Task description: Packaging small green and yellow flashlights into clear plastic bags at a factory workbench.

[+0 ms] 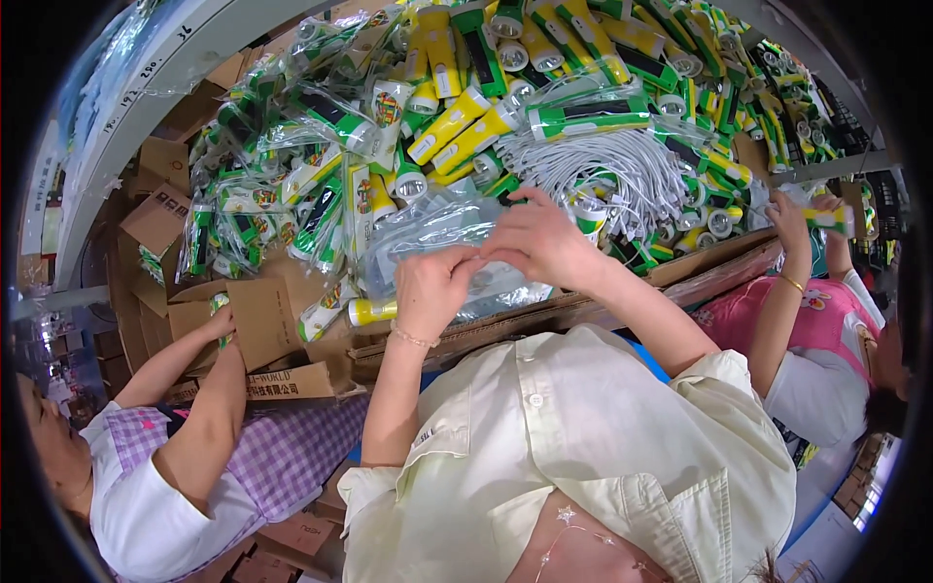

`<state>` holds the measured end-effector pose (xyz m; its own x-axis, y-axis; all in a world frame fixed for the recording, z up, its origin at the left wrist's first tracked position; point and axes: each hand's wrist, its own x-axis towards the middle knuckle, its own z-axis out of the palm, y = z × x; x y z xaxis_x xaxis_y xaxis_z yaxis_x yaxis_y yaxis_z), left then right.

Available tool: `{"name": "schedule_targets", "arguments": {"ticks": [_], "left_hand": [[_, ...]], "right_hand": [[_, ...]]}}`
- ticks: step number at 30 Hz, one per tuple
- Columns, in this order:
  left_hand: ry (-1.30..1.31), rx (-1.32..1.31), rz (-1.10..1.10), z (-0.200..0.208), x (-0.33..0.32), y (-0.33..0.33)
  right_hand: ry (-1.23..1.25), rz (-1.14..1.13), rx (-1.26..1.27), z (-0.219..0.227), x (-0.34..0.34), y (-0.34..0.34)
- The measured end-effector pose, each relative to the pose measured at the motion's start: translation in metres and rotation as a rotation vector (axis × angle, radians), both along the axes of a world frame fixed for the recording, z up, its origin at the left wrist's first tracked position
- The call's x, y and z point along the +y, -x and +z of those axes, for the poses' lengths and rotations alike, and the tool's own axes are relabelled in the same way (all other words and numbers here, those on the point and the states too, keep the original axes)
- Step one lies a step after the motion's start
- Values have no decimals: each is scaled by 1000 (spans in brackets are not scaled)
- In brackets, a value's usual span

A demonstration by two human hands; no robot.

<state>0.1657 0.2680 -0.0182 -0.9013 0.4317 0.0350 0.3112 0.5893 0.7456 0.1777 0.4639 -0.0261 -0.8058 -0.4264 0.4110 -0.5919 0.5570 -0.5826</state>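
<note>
My left hand [430,290] and my right hand [537,241] meet in front of me, fingers pinched close together. Whatever is between the fingertips is too small or hidden to make out. Just behind and beneath them lie clear plastic bags [413,235], some showing under my wrists. Farther back, a big heap of yellow and green flashlights [457,128] fills the work area, several of them sealed in clear bags. A coiled bundle of white cables [604,173] rests on the heap to the right of my right hand. One yellow flashlight [370,312] lies left of my left wrist.
A cardboard edge [476,342] runs between me and the heap. At left, a person in a purple checked apron reaches into a small carton [264,325]. At right, a person in pink holds a bagged flashlight [826,220]. A pale metal beam [124,112] rises at far left.
</note>
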Motion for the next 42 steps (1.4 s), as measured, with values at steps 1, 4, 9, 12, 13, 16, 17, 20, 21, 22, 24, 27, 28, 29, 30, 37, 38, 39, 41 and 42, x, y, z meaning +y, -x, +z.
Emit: {"name": "schedule_targets", "arguments": {"ticks": [1,4,9,12,13,16,17,20,21,22,24,27,28,29,30,37,38,39,41,42], "left_hand": [[64,25,11,0,-2,-3],[262,162,-31,3,-12,-6],[267,-90,90,-15,-37,-6],[24,303,102,-17,-18,-4],[66,162,133,-17,-15,-4],[207,-93,183,-18,-19,-1],[203,-92,184,-20,-26,-1],[290,271,270,-22,-39,3],[288,270,274,-23,-45,5],[382,119,414,-26,-54,10],[470,-82,495,-34,-73,12],[192,-66,548,-56,-86,9],[191,-72,552,-57,-87,10],[176,-102,597,-57,-85,11],[161,-129,632,-56,-82,14],[238,-102,624,-44,-67,20],[239,-77,604,-47,-67,23],[247,-59,583,-49,-68,23],[250,-43,574,-51,-69,22],[219,-64,557,-49,-66,22]], "right_hand": [[-61,14,5,0,0,-3],[-248,50,-54,-15,10,-5],[-427,133,-53,-7,26,-9],[-386,171,41,-4,5,-4],[-320,211,92,-3,2,-1],[-317,201,101,-7,5,9],[-313,196,104,-8,6,12],[-589,193,-16,-1,15,18],[-813,197,-120,1,18,21],[-960,186,-226,-6,26,27],[-724,252,-432,2,39,51],[-362,36,-493,23,46,111],[-383,-172,-325,27,47,139],[-386,-354,-183,26,52,167],[-386,-543,-37,26,61,193],[-650,-852,-210,-33,51,275],[-540,-852,-150,-38,58,273],[-428,-848,-100,-42,62,266],[-262,-768,-66,-25,66,247],[-94,-679,-62,-5,57,229]]}}
